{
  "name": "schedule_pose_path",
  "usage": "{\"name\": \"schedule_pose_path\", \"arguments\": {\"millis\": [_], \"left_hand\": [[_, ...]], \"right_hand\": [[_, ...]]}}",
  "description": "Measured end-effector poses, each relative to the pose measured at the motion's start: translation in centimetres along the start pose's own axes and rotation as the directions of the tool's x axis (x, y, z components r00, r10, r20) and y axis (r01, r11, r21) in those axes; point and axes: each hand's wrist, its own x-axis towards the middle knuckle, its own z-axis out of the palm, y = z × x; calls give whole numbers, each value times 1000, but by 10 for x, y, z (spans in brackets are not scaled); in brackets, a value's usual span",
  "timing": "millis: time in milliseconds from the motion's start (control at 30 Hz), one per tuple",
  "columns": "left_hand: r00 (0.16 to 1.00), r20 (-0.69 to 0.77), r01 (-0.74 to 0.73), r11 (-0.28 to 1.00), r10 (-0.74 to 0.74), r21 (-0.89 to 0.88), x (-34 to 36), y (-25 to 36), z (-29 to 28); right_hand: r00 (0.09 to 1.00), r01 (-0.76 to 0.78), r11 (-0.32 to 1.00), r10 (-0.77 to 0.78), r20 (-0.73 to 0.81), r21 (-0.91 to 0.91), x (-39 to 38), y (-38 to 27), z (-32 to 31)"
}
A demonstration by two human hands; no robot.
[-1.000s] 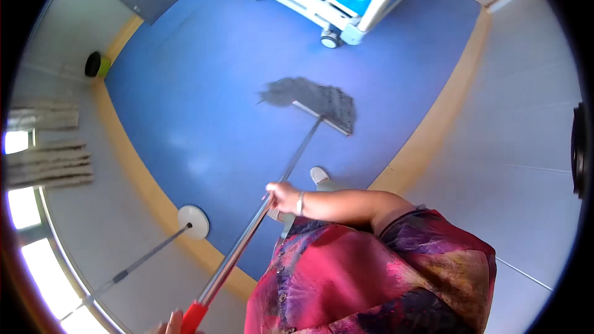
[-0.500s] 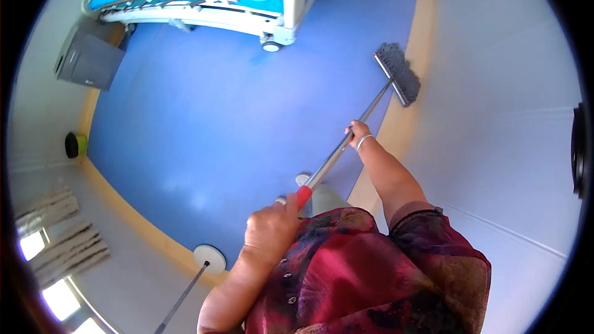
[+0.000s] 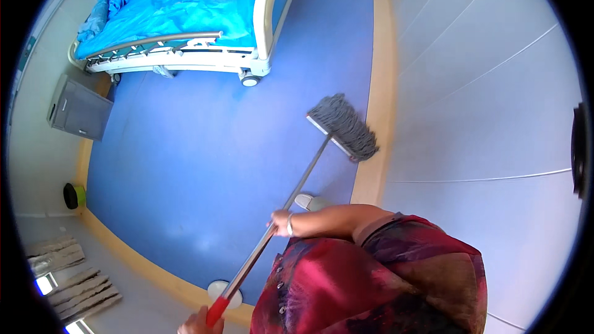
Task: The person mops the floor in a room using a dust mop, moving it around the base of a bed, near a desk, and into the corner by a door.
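You are gripping the mop (image 3: 346, 128) by its red end (image 3: 216, 311) with your left hand (image 3: 201, 323) and mid-pole with your right hand (image 3: 282, 222), its grey head overlapping the blue floor's (image 3: 173, 148) right edge, mopping seemingly under way, wiped and remaining stretches looking indistinguishable.

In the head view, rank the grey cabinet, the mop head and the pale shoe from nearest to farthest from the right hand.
1. Pale shoe: just beyond the right hand, slightly right.
2. Mop head: farther ahead, to the right.
3. Grey cabinet: far off to the left.
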Motion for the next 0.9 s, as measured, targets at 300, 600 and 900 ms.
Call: {"name": "schedule_pose_path", "arguments": {"millis": [300, 600, 900], "left_hand": [[952, 289, 156, 971, -99, -180, -71, -48, 18], [986, 143, -26, 928, 86, -373, 11, -11, 57], [969, 155, -43, 752, 191, -658, 254, 165, 106]], "right_hand": [[977, -19, 891, 113, 181, -454, -14, 56, 33], [963, 264, 954, -269, -14, -144, -20, -40, 29], [836, 472, 880, -463, 293, 44, -96, -201, 8]]}}
